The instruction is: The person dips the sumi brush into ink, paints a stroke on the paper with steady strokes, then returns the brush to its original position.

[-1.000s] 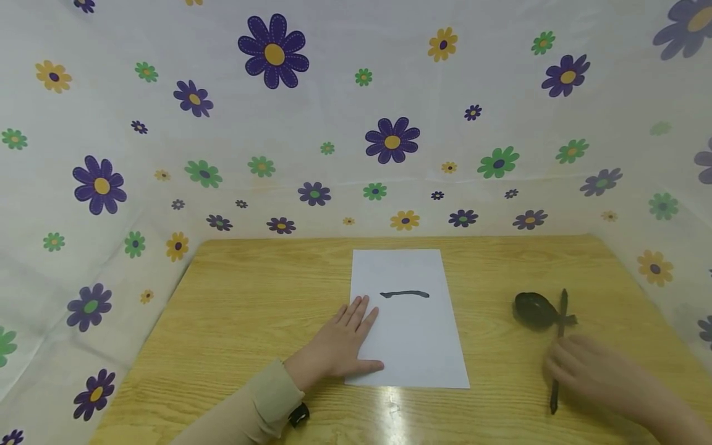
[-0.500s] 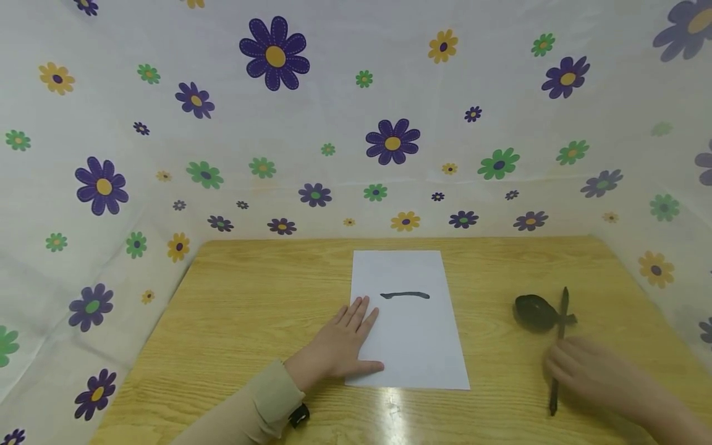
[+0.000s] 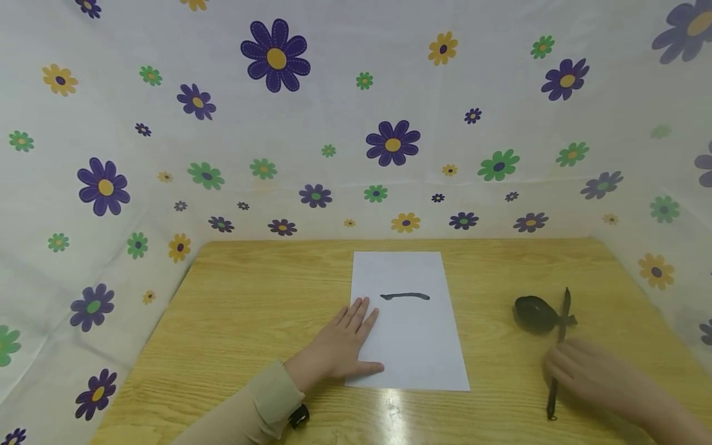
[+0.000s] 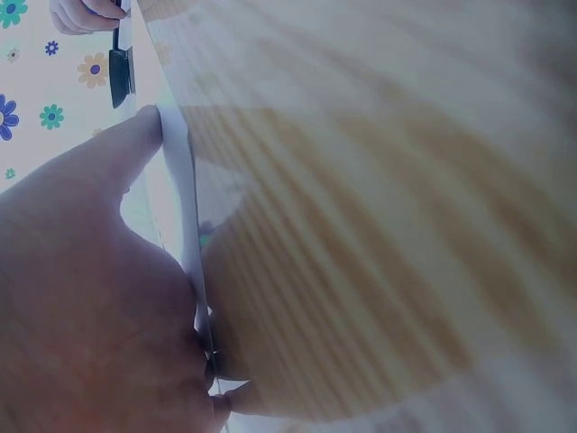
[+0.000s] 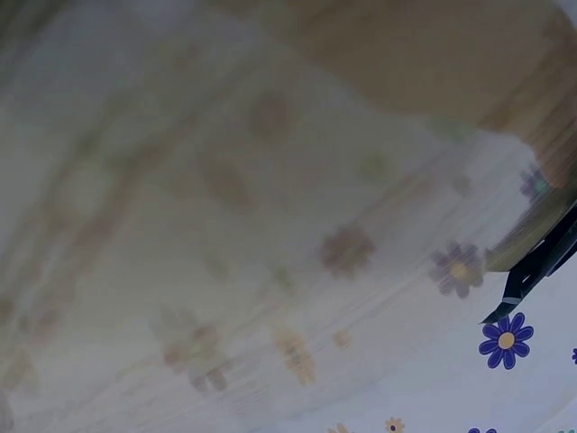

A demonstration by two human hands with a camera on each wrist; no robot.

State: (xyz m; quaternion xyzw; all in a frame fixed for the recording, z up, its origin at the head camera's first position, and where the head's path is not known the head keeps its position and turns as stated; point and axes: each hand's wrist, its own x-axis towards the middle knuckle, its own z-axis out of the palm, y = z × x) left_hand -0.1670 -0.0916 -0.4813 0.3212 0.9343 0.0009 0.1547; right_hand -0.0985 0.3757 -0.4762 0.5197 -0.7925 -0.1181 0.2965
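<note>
My left hand point(image 3: 342, 346) lies flat on the left side of a white sheet of paper point(image 3: 414, 352), fingers straight and thumb spread. In the left wrist view the left hand point(image 4: 99, 289) presses along the paper's edge. One dark, nearly level brush stroke point(image 3: 405, 296) marks the sheet. To the right, my right hand point(image 3: 586, 377) grips a slim black ink brush point(image 3: 566, 303) at mid-handle, with a small loop at its near end. The brush crosses the short handle of a dark, rounded dish point(image 3: 534, 313). Whether they touch cannot be told. A dark brush tip point(image 5: 499, 312) shows in the right wrist view.
Everything lies on a wood-grain table point(image 3: 250, 296). Flower-printed white cloth point(image 3: 334, 111) hangs behind the table and along both sides. A small black object point(image 3: 298, 415) sits below the left cuff.
The brush has turned slightly in my right hand; its near end has shifted a little nearer and left, with the loop now showing. My left hand, paper and dish stay put.
</note>
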